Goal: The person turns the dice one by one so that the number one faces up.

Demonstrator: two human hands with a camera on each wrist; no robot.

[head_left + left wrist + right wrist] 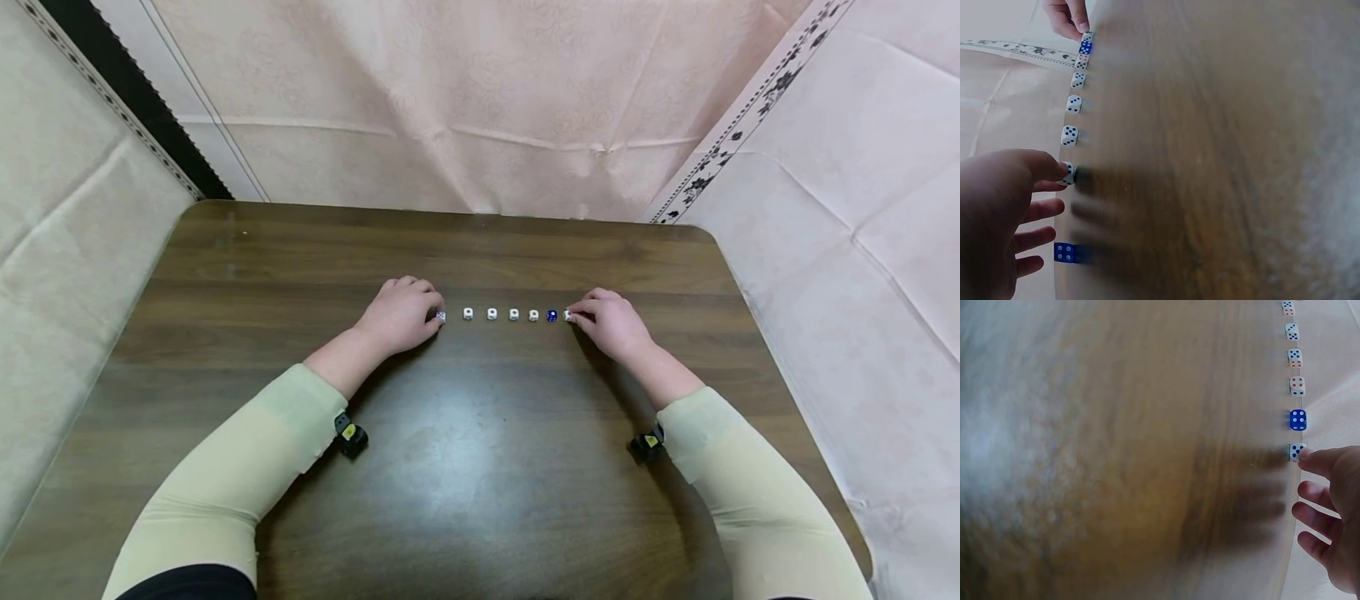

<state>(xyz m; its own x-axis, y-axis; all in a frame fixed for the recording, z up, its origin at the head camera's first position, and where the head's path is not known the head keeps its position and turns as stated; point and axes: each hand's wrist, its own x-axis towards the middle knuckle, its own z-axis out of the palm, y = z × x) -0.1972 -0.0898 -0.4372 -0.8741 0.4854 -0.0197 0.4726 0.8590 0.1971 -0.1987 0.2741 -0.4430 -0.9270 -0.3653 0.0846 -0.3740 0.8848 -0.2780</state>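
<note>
A row of small dice runs across the table between the two hands. At its left end my left hand [402, 315] pinches a white die [1068, 174] with dark pips between thumb and fingers. A blue die [1064, 252] sits beside that hand's other fingers in the left wrist view; in the head view the hand hides it. My right hand [611, 323] pinches another white die [1296, 452] at the right end. Directly left of it stands a second blue die [552, 315]. Several white dice, such as this die [492, 313], stand spaced out between.
The brown wood-grain table [450, 467] has rounded far corners. Pale cloth [480, 100] hangs behind its far edge, with more at both sides. A small black device [350, 435] is strapped at the left wrist, and a similar device [647, 444] at the right.
</note>
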